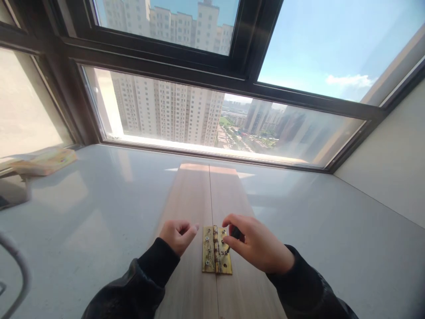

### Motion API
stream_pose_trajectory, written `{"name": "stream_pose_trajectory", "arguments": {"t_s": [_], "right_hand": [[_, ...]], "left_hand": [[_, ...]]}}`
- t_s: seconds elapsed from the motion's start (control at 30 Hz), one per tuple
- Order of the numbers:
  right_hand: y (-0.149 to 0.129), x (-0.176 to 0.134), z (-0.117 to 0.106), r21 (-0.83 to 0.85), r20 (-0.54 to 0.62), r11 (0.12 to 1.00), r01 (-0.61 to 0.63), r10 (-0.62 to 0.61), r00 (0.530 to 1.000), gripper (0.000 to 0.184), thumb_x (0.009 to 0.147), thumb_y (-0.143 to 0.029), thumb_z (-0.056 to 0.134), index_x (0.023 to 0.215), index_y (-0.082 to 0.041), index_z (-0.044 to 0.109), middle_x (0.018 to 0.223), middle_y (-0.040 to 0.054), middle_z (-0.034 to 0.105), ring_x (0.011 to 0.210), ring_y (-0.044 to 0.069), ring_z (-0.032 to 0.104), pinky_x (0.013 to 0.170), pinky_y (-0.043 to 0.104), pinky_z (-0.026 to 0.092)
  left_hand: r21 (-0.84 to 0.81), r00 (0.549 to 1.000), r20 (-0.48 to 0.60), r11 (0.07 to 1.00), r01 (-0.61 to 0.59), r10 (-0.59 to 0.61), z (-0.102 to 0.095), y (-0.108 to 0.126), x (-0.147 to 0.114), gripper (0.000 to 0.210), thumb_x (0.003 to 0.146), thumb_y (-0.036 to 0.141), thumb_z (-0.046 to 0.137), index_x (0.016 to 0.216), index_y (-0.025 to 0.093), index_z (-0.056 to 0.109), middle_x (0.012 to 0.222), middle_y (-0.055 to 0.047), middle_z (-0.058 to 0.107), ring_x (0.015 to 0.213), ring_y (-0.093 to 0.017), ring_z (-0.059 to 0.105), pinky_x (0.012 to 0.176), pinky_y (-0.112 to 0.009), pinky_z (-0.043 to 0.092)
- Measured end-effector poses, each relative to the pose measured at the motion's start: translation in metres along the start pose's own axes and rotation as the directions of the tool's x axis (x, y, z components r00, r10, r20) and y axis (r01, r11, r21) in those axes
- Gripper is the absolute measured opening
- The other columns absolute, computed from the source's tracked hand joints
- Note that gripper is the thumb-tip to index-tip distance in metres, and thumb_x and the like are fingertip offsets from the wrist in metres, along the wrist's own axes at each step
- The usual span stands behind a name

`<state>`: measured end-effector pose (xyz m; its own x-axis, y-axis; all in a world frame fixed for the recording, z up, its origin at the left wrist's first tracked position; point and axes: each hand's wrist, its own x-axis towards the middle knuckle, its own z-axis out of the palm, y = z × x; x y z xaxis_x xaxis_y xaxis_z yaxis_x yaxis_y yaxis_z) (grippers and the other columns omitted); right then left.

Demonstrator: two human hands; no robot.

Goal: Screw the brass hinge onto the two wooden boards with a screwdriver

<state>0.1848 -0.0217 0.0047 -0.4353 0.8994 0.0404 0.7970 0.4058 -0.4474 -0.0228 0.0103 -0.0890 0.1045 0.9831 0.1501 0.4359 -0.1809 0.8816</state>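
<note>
A brass-coloured hinge (208, 262) lies unfolded across the seam between two pale wooden boards, the left board (186, 190) and the right board (229, 190). Screw heads show in its left leaf; on the right leaf, several holes or screws are partly covered. My right hand (257, 241) is closed around the black handle of a small screwdriver (236, 232), whose thin shaft slants down to the right leaf. Left of the hinge, my left hand (177, 235) is curled into a loose fist, thumb toward the hinge. Whatever its fingers may hold is hidden.
The boards rest on a pale, glossy surface (109, 212) below a dark-framed window (212, 157). At the far left sits a yellowish package (46, 161). A grey curved tube (21, 266) enters at the left edge, and a white wall (392, 146) bounds the right.
</note>
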Motion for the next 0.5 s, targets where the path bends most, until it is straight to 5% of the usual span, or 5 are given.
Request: {"name": "stream_pose_trajectory", "arguments": {"t_s": [0.27,0.5], "right_hand": [[-0.007,-0.006,-0.014,-0.025,0.14,0.997,0.074,-0.069,0.988,0.025,0.074,-0.008,0.045,0.093,-0.022,0.055,0.092,0.0023,0.06,0.079,0.015,0.055,0.071,0.028,0.043],[-0.012,0.0,-0.022,-0.073,0.148,0.997,-0.03,0.04,0.988,0.021,0.074,-0.015,0.054,0.093,-0.024,0.06,0.087,0.0013,0.065,0.072,0.016,0.057,0.066,0.028,0.042]], "left_hand": [[0.072,0.995,0.099,0.997,-0.031,0.024,0.008,-0.017,0.0,0.045,0.073,0.035,0.05,0.042,0.02,0.021,0.046,0.005,0.014,0.044,-0.008,0.018,0.047,-0.028,0.012],[0.082,0.977,0.212,0.996,-0.047,0.028,0.007,-0.022,0.0,0.046,0.079,0.039,0.045,0.044,0.019,0.023,0.048,0.005,0.016,0.046,-0.009,0.02,0.047,-0.028,0.014]]}}
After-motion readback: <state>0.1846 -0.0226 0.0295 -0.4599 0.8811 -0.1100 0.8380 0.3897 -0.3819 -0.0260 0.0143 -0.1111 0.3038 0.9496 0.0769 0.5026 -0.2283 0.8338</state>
